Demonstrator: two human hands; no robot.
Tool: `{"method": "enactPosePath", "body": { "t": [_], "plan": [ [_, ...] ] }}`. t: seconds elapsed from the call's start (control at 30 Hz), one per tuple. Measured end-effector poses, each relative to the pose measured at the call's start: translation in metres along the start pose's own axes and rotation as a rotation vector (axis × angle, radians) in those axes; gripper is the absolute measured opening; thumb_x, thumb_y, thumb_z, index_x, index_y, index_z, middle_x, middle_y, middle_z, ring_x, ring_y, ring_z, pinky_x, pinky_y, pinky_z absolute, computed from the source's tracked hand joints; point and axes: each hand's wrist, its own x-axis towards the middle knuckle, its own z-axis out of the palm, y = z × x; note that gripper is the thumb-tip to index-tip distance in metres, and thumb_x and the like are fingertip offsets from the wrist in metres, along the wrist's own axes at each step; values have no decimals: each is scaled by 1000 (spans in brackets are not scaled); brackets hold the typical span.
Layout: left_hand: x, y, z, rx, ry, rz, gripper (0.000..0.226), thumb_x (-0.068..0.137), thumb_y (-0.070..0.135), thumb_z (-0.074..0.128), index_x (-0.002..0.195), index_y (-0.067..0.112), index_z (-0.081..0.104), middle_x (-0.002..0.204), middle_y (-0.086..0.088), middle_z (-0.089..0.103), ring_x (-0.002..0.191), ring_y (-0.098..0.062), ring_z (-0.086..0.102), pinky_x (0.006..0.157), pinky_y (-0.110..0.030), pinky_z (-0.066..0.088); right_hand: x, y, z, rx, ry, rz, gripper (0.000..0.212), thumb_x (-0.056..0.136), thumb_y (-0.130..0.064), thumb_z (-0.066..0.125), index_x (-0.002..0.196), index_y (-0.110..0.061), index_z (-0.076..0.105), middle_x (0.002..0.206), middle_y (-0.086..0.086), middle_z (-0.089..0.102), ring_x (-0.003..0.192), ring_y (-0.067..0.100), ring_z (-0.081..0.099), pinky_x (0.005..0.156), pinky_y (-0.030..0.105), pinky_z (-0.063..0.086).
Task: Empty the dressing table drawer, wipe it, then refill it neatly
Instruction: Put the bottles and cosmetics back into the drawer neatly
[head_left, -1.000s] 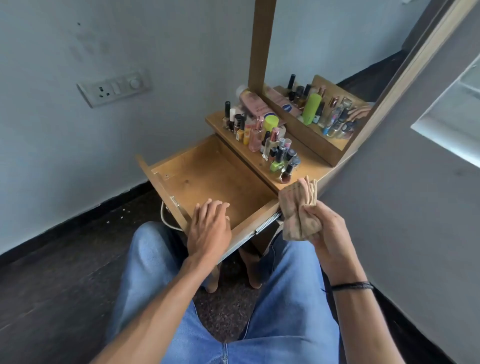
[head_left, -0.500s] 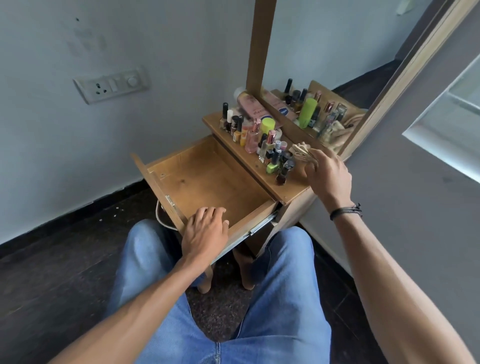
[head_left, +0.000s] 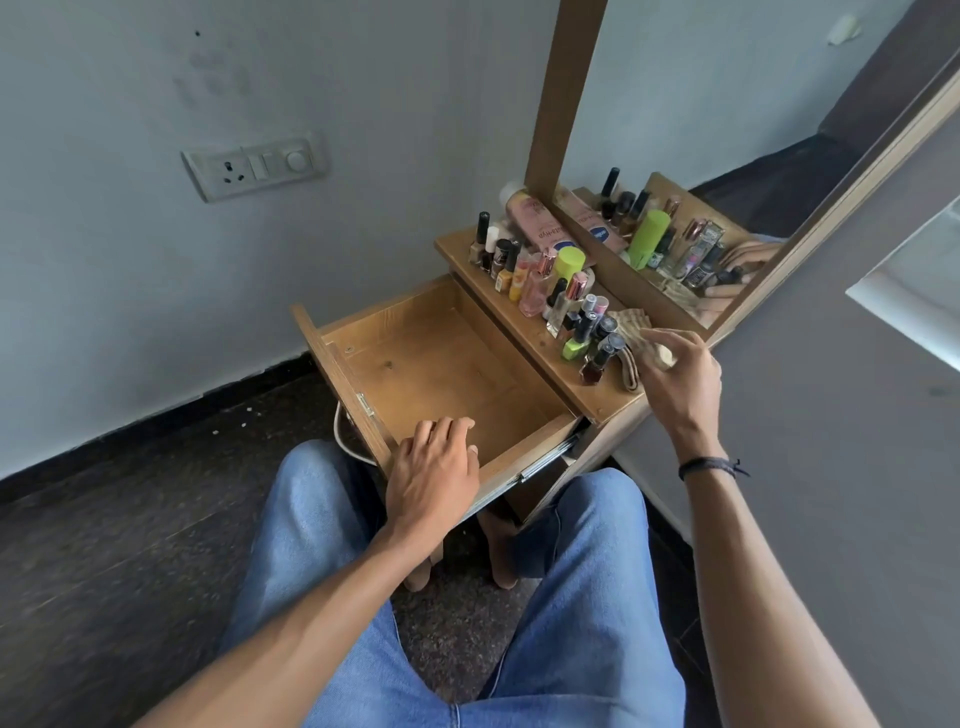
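The wooden drawer (head_left: 447, 364) is pulled out of the dressing table and holds nothing. My left hand (head_left: 434, 473) lies on its near front edge, with the fingers bent over the rim into the drawer. The beige cloth (head_left: 629, 340) lies crumpled on the tabletop (head_left: 605, 402) at its right end. Just over the cloth, my right hand (head_left: 678, 364) has its fingers loosely spread and blurred. Several nail polish bottles, perfume bottles and tubes (head_left: 558, 283) stand in a row along the tabletop, left of the cloth.
A mirror (head_left: 701, 156) in a wooden frame rises behind the tabletop and reflects the bottles. A switch and socket plate (head_left: 254, 166) is on the wall to the left. My legs in blue jeans (head_left: 457, 597) fill the foreground over a dark floor. A grey wall stands close on the right.
My right hand carried the cloth from in front of me up to the tabletop's right end and loosened its hold on it there. My left hand stayed on the drawer front.
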Motion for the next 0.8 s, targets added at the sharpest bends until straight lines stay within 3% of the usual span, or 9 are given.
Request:
{"method": "enactPosePath", "body": {
  "t": [0.1, 0.2, 0.33, 0.43, 0.53, 0.63, 0.8],
  "plan": [
    [0, 0, -1, -18, -19, 5, 36, 99, 36, 46, 133, 27, 52, 124, 11, 63, 110, -12, 54, 83, -30, 47, -20, -10, -1, 75, 126, 22, 26, 90, -16, 64, 112, -16, 77, 118, 2, 68, 113, 20, 61, 95, 25, 41],
    [0, 0, -3, -48, -33, 3, 38, 100, 37, 45, 136, 27, 49, 128, 12, 61, 113, -11, 52, 86, -30, 47, -37, -21, 1, 140, 195, 36, 24, 91, -15, 65, 112, -16, 77, 112, 0, 68, 104, 19, 64, 93, 36, 51],
    [0, 0, -3, -77, -37, 10, 41, 99, 39, 47, 138, 27, 47, 130, 12, 60, 115, -10, 52, 87, -30, 48, -45, -31, 1, 221, 150, 50, 31, 91, -31, 72, 119, -19, 72, 114, -4, 64, 95, 14, 68, 87, 39, 57],
    [1, 0, -2, -78, -37, 14, 42, 98, 40, 47, 139, 28, 45, 131, 12, 59, 115, -11, 53, 85, -29, 48, -39, -36, 4, 134, 70, 13, 50, 85, -49, 77, 126, -22, 63, 118, -6, 59, 96, 14, 67, 88, 37, 54],
    [0, -1, -3, -81, -36, 16, 44, 98, 41, 49, 139, 27, 45, 130, 11, 60, 115, -11, 53, 85, -29, 48, -29, -42, 13, 56, 30, 10, 59, 81, -52, 79, 126, -22, 55, 124, -2, 59, 104, 19, 64, 86, 33, 47],
    [-1, -1, -4, -97, -33, 3, 44, 98, 41, 50, 139, 28, 44, 129, 11, 60, 115, -11, 53, 85, -29, 48, -23, -46, 24, -6, 36, 33, 58, 81, -50, 78, 122, -20, 50, 121, 2, 63, 109, 21, 59, 84, 29, 38],
    [-1, -1, -5, -124, -29, -9, 44, 98, 40, 50, 140, 28, 44, 130, 11, 59, 116, -11, 52, 88, -29, 48, -23, -48, 35, -48, 79, 85, 47, 85, -43, 72, 115, -16, 48, 111, 7, 66, 99, 26, 59, 78, 32, 36]
  ]
}}
